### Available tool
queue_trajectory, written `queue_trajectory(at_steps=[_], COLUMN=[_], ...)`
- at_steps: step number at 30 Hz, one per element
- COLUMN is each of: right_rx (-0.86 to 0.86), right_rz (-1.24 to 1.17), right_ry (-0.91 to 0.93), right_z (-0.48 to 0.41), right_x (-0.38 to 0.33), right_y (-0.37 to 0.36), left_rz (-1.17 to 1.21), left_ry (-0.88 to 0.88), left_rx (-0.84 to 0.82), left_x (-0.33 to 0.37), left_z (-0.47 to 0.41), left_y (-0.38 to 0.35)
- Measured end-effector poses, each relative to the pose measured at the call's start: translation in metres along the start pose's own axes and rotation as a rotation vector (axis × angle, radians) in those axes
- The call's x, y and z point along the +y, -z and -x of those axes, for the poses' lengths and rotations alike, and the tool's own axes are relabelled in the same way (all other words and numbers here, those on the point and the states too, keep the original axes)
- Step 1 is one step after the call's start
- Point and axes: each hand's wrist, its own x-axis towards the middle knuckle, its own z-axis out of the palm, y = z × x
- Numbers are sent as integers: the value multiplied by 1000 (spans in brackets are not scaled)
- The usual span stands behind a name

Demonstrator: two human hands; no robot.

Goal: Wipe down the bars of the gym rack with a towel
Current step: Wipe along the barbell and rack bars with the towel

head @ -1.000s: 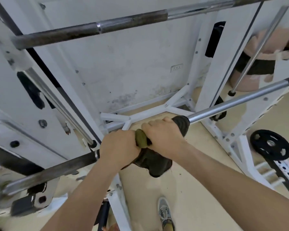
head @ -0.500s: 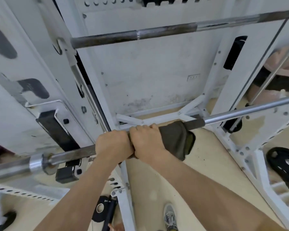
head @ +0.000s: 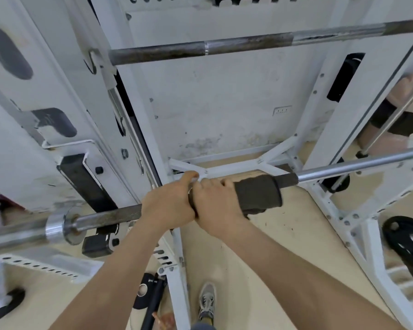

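A steel barbell (head: 358, 166) runs across the white rack at waist height, from its collar at the left to the right edge. A dark olive towel (head: 258, 194) is wrapped round the bar near the middle. My right hand (head: 215, 206) grips the towel's left part round the bar. Touching it on the left, my left hand (head: 169, 206) grips the bar at the towel's edge. A second, rustier bar (head: 224, 47) lies across the rack higher up and farther away.
White rack uprights (head: 329, 120) stand on both sides, with a black J-hook (head: 81, 182) at the left. A black weight plate (head: 408, 241) leans at lower right. Another person (head: 403, 115) stands beyond the right upright. My shoe (head: 206, 303) is on the beige floor.
The towel, bunched and hanging under the bar a second ago, is now spread flat round the bar to the right of my hands. My view has swung left, showing the barbell collar.
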Motion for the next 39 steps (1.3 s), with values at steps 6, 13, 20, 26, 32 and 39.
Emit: queue_trajectory(at_steps=[6, 13, 20, 26, 32, 39], right_rx=[-147, -193, -138, 33, -183, -109], right_rz=[-536, -68, -287, -840, -631, -401], right_ry=[234, -310, -425, -504, -227, -60], right_z=[2, -32, -16, -23, -22, -9], right_x=[60, 187, 196, 217, 230, 234], right_y=[31, 24, 8, 18, 12, 6], left_rz=[622, -148, -274, -250, -270, -286], left_ry=[-29, -296, -343, -422, -295, -23], left_rx=[-162, 4, -112, -66, 151, 162], left_x=[-7, 97, 143, 206, 182, 125], left_z=[-8, -24, -64, -85, -75, -38], left_y=[22, -8, -41, -49, -62, -43])
